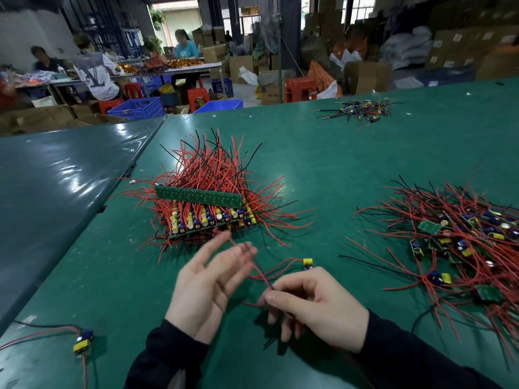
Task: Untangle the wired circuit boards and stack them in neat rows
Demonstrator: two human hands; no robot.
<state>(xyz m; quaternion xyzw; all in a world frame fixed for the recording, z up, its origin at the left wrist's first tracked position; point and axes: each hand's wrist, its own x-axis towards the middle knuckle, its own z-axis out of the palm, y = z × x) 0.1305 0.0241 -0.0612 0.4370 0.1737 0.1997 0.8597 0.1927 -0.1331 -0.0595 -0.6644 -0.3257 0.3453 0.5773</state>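
A green-covered bench [365,153] fills the near half of the view, and a second, darker glossy surface [56,175] abuts it at nine o'clock, reflecting pale overhead light. Beyond the far edge, at eleven o'clock, people sit at a long white worktable [193,66] on red plastic stools [198,96], with blue plastic crates [137,108] on the floor beside them. At twelve o'clock a standing fan [271,37] rises among open cardboard cartons [271,88]. Stacked brown boxes [460,46] and white sacks [404,49] crowd the one to two o'clock side. Daylight enters through a doorway [179,18] and windows [362,8] at the back wall.
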